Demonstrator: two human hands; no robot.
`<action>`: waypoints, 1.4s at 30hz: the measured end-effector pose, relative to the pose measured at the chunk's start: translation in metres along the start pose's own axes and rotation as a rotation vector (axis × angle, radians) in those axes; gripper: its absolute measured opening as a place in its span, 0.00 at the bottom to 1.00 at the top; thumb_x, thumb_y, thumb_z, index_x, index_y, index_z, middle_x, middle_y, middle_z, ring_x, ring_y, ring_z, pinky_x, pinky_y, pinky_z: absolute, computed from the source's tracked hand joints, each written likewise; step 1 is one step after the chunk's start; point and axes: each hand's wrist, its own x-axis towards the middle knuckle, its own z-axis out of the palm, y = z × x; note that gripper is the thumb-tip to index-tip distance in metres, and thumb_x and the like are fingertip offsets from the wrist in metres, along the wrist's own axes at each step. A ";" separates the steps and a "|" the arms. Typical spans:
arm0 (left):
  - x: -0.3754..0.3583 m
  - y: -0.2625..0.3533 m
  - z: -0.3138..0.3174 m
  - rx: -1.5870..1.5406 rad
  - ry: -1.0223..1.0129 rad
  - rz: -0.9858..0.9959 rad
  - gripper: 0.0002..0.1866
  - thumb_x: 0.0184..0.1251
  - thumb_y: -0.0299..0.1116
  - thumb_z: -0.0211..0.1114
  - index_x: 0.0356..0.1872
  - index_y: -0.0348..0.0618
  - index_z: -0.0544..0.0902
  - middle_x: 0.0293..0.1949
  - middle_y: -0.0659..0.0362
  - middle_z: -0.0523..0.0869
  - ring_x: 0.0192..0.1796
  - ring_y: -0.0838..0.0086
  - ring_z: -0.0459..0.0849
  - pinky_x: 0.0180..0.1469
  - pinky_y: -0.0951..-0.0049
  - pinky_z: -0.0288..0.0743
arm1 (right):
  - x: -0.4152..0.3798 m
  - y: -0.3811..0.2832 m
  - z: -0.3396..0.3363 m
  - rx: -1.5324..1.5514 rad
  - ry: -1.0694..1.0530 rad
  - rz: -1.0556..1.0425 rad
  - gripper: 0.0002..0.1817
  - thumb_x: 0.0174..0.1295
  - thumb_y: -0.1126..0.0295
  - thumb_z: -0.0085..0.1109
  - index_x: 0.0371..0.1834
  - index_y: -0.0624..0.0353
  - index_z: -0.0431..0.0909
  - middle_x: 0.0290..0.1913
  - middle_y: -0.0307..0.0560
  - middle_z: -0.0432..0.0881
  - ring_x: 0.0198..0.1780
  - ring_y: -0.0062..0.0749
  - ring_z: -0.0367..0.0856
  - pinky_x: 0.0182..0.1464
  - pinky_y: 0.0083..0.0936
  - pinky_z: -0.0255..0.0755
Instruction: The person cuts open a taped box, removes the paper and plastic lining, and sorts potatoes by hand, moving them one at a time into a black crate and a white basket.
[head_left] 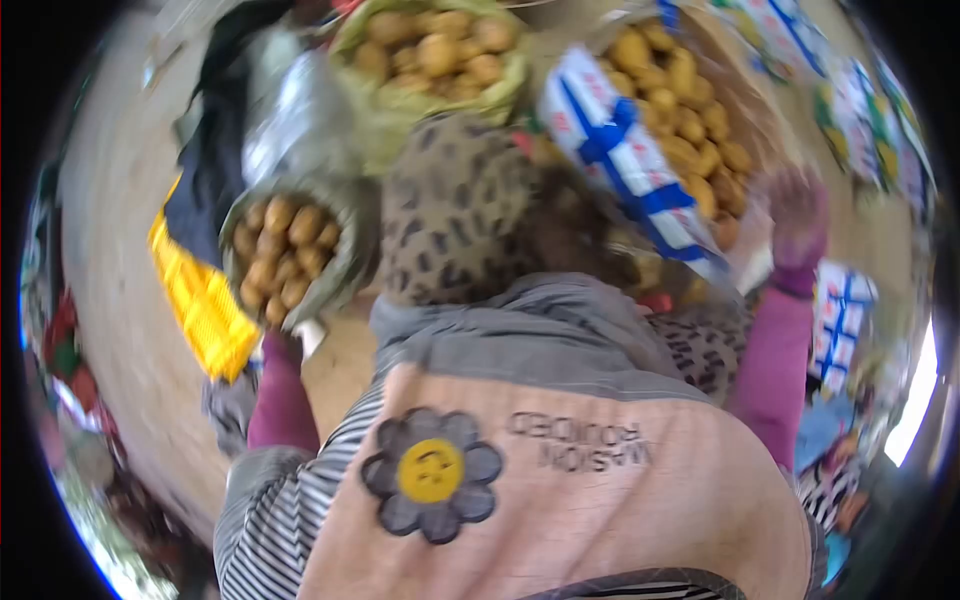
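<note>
My left hand is at the lower rim of a small grey-green sack, at the end of a purple sleeve. Its fingers are hidden or too dark to make out. Round brown potatoes fill the mouth of this sack. At the right my right hand is blurred, with its fingers stretched out and nothing visible in them. It is beside the edge of a large blue-and-white bag, which lies open. Yellowish potato-like produce fills that bag.
A yellow-green sack of similar produce stands at the top. Clear plastic and yellow mesh lie at the left. A patterned head covering is in the middle. More printed bags are at the far right.
</note>
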 end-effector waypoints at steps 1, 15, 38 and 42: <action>0.010 0.008 -0.009 0.082 0.028 -0.060 0.19 0.67 0.42 0.58 0.54 0.42 0.77 0.47 0.54 0.85 0.49 0.64 0.83 0.53 0.64 0.74 | 0.012 -0.007 0.019 -0.012 0.272 0.076 0.28 0.71 0.56 0.47 0.69 0.60 0.61 0.66 0.57 0.66 0.65 0.45 0.68 0.69 0.40 0.62; -0.041 0.269 0.166 0.996 -0.622 0.719 0.18 0.75 0.32 0.50 0.60 0.34 0.72 0.65 0.51 0.73 0.64 0.68 0.73 0.61 0.68 0.72 | 0.114 0.103 -0.087 -1.539 -0.368 0.204 0.23 0.63 0.70 0.50 0.63 0.55 0.72 0.57 0.59 0.78 0.61 0.45 0.76 0.61 0.35 0.71; -0.502 0.067 0.637 0.528 -1.870 0.295 0.25 0.72 0.42 0.54 0.64 0.37 0.69 0.61 0.48 0.74 0.59 0.59 0.78 0.57 0.67 0.76 | 0.080 0.052 -0.019 -1.110 -0.497 0.190 0.21 0.66 0.54 0.55 0.49 0.60 0.79 0.40 0.46 0.83 0.39 0.28 0.81 0.47 0.23 0.75; -0.496 0.074 0.635 0.243 -1.722 -0.419 0.21 0.73 0.33 0.52 0.64 0.35 0.68 0.61 0.46 0.74 0.60 0.61 0.79 0.58 0.74 0.77 | 0.038 0.089 0.020 -1.977 -0.650 0.332 0.21 0.59 0.55 0.56 0.46 0.59 0.81 0.49 0.54 0.80 0.53 0.44 0.77 0.59 0.40 0.67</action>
